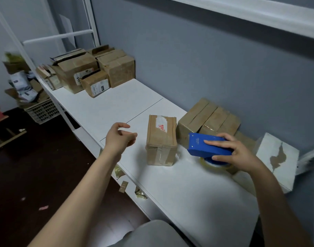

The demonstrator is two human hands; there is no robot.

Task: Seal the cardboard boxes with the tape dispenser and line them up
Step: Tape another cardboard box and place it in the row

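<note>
Surface: white bench (170,189) ran along a grey wall; tape scraps (123,186) hung at its front edge
Head view, done: row of boxes (208,120) stood side by side against the wall; they looked sealed and lined up
In hand: middle box (161,139) stood alone near the row; tape crossed its seam; likely ready to join the line
Left hand (119,138): loosely curled, holding nothing; apart from that box
Right hand (241,154): gripped the blue tape dispenser (206,145), low over the bench just right of the box
Left: far pile (92,68) sat jumbled; some flaps open
</note>
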